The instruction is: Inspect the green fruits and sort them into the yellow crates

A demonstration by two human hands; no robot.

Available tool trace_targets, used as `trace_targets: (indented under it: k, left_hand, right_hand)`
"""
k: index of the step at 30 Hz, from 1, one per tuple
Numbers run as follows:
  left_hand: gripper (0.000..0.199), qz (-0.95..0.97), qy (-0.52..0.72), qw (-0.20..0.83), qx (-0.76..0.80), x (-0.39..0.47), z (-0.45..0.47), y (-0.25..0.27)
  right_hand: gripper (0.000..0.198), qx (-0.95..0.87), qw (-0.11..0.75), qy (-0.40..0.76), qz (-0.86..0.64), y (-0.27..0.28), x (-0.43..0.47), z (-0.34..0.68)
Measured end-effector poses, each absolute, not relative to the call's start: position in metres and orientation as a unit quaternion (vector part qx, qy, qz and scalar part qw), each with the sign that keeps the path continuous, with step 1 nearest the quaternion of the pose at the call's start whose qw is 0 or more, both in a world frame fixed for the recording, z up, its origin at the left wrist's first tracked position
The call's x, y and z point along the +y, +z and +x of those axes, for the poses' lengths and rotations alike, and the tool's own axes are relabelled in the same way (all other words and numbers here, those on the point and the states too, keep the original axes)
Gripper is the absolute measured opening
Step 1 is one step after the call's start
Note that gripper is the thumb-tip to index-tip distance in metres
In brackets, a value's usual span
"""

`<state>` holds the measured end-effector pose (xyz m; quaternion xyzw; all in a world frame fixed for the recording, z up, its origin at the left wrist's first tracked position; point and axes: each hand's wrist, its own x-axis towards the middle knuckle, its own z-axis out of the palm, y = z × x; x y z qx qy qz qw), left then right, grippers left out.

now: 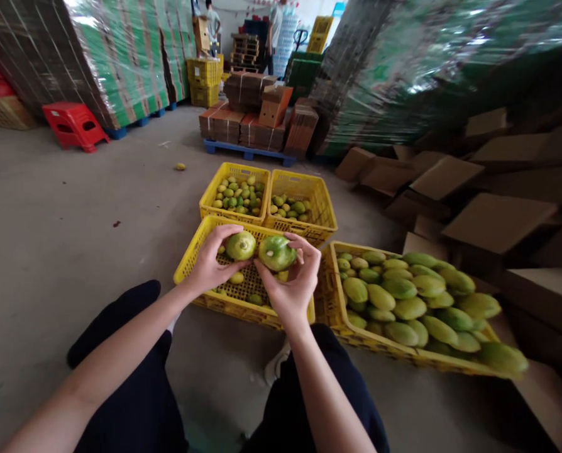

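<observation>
My left hand [215,261] is closed around a yellow-green papaya [240,246], one end of which faces me. A greener papaya [277,253] sits in the grip of my right hand [293,277], with a pale stem spot showing. Side by side, the two fruits are held just apart above a yellow plastic crate [187,257]. Several papayas lie in the bottom of that crate, partly hidden by my hands. To the right, another yellow crate [356,336] is heaped with larger yellow-green papayas [410,308].
Two more yellow crates [208,189] with fruit stand just beyond. Farther back, a blue pallet [247,153] bears bundled flat cartons. Cardboard boxes [498,220] pile up at right. A red stool [73,126] and one loose fruit [180,167] are at left; two people stand far off.
</observation>
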<state>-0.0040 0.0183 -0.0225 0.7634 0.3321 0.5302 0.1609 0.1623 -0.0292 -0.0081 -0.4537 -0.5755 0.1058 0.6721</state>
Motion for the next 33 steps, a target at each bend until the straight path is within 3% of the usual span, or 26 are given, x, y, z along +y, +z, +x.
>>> trace_targets:
  k: [7,17,24,27,30,33]
  left_hand:
    - [0.049,0.797,0.513,0.051,0.315,0.019,-0.016,-0.02]
    - [0.056,0.812,0.493,-0.001,0.312,0.015,-0.022,-0.012]
    - [0.06,0.808,0.481,0.028,0.34,0.015,-0.017,-0.009]
    - [0.063,0.78,0.496,0.128,0.36,0.016,-0.016,-0.012]
    - [0.07,0.692,0.494,0.342,0.4,0.017,-0.014,-0.012]
    - [0.062,0.569,0.453,0.541,0.423,0.018,-0.012,-0.01]
  right_hand:
    - [0.055,-0.654,0.632,-0.046,-0.415,-0.016,-0.027,0.156]
    - [0.05,-0.622,0.651,-0.008,-0.435,-0.015,-0.023,0.148]
    - [0.038,-0.613,0.599,0.073,-0.51,-0.015,-0.02,0.149]
    - [0.04,-0.572,0.605,0.167,-0.528,-0.012,-0.02,0.15]
    - [0.04,-0.456,0.617,0.352,-0.537,-0.008,-0.019,0.149]
    - [0.045,-0.339,0.593,0.521,-0.512,-0.003,-0.017,0.149]
